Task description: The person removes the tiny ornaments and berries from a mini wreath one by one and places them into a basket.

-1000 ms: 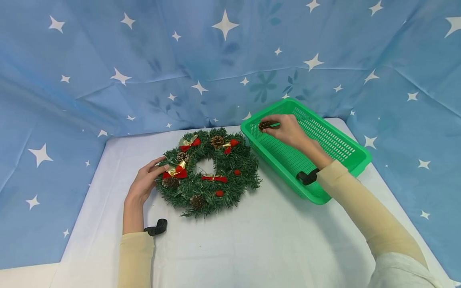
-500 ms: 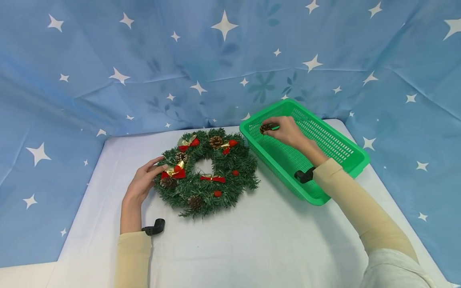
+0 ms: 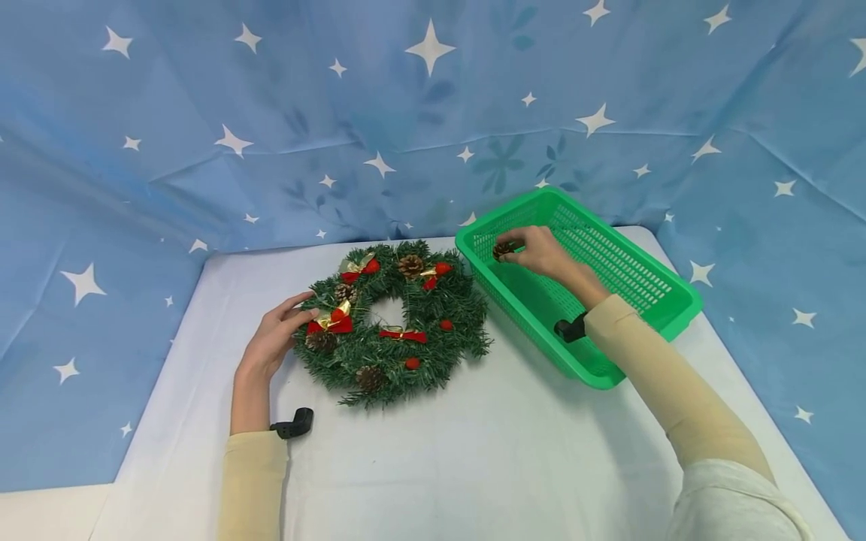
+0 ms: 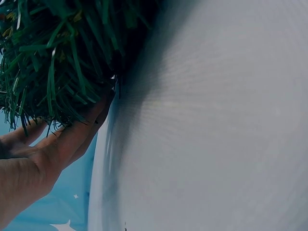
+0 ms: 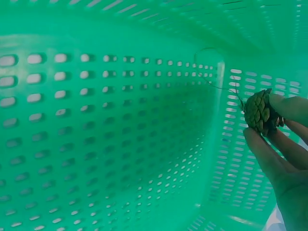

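A green wreath [image 3: 433,361] with red bows, red berries and pinecones lies on the white-covered table. My left hand [image 3: 272,340] holds its left edge, thumb on top near a gold-and-red bow [image 3: 331,321]. In the left wrist view the fingers [image 4: 72,139] reach in under the green needles, which hide their tips. Over the far left end of the green basket [image 3: 582,370], my right hand [image 3: 541,250] pinches a brown pinecone [image 3: 503,250] between thumb and fingers. A thin wire loop [image 5: 210,86] trails from the pinecone [image 5: 260,113] in the right wrist view.
The perforated basket stands at the back right, tilted at an angle beside the wreath. A blue star-printed cloth [image 3: 379,98] hangs behind and along both sides of the white table [image 3: 433,466].
My right hand has sunk slightly lower into the basket with the pinecone. My left hand keeps its hold on the wreath, and the whole view shifts a little.
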### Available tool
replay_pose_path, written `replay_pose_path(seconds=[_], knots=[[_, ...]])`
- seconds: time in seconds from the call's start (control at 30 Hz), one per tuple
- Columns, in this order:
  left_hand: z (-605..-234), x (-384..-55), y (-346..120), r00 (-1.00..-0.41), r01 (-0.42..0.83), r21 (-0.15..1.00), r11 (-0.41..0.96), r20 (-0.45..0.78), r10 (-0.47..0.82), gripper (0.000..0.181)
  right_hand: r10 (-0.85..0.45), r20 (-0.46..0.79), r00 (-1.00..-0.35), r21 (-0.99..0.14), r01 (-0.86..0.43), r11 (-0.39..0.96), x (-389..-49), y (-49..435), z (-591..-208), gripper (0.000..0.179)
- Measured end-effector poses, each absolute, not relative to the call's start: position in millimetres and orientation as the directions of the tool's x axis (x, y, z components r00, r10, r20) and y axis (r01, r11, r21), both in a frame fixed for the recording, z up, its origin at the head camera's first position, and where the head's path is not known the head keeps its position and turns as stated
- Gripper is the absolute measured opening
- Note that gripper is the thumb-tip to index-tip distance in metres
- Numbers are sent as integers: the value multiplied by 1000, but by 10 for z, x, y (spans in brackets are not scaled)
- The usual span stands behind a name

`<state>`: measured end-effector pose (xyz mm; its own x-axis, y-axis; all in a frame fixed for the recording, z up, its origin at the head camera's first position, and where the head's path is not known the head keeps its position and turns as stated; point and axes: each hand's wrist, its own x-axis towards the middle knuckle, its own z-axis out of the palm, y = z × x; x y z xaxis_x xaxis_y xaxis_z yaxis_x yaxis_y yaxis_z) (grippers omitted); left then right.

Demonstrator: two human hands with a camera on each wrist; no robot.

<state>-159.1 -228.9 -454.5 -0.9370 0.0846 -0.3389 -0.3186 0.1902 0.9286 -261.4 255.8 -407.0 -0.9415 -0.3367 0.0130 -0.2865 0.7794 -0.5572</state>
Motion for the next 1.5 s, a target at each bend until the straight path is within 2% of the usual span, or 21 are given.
replay_pose_path(seconds=[0.23,0.7,1.5], knots=[[-4551,-1597,-2275,-935,-324,926,195,-345,87,69,-360,-43,-932,-565,-274,778,-2638,2601,-4201,36],[-4567,-1609,-2237,-935,-317,927,199,-341,100,68,-373,-23,-928,-554,-299,777,-2674,2642,-4386,31],[-4554,-1595,-2284,-937,-321,927,195,-341,79,70,-370,-31,-929,-548,-293,783,-2717,2580,-4306,34]])
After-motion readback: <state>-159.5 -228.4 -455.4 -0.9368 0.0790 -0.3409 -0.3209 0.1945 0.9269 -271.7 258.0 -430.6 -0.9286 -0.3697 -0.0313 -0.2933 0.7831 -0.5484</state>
